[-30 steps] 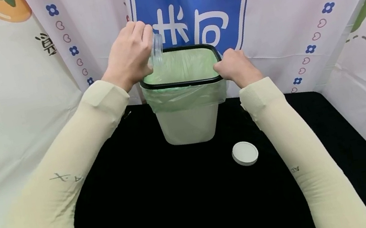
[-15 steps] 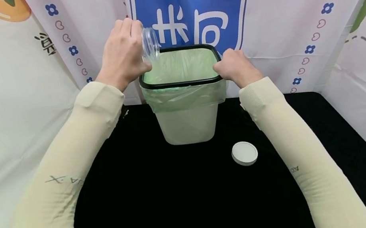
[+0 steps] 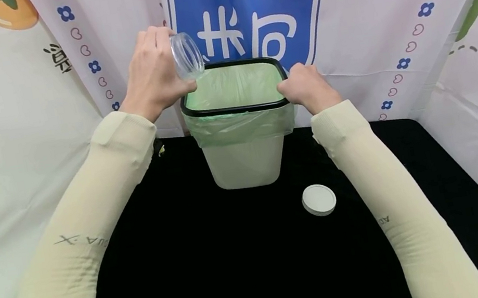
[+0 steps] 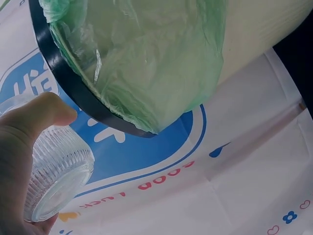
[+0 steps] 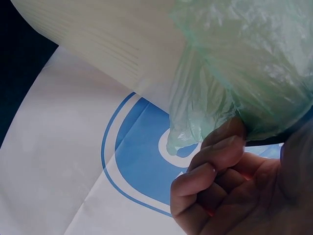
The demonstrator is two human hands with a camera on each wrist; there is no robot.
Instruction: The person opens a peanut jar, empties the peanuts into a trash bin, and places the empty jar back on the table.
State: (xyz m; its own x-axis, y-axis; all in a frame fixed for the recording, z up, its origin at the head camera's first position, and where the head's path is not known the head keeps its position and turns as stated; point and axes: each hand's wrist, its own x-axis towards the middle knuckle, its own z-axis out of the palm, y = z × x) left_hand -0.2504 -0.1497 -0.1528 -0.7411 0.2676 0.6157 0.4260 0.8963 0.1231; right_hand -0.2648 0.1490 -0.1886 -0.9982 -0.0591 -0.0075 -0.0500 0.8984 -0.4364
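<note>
My left hand [image 3: 153,71] grips a clear glass jar [image 3: 187,56], tilted on its side with its mouth facing right, over the left rim of a trash can [image 3: 245,164]. The left wrist view shows the ribbed wall and base of the jar [image 4: 58,171], which looks empty, with the thumb across it. A green plastic bag [image 3: 240,126] lines the can and folds over its outside, under a black rim [image 3: 239,110]. My right hand [image 3: 308,87] pinches that rim at the right side; in the right wrist view its fingers [image 5: 222,152] are curled beside the bag.
A round white lid [image 3: 319,200] lies on the black tablecloth [image 3: 239,265], right of the can. Behind the can hangs a printed cloth [image 3: 358,8], and another cloth wall [image 3: 3,130] stands at left. A small yellowish bit [image 3: 161,151] shows near the left forearm.
My left hand has moved left with the jar, which has turned so that more of its mouth shows. The right hand and the trash can have stayed in place.
</note>
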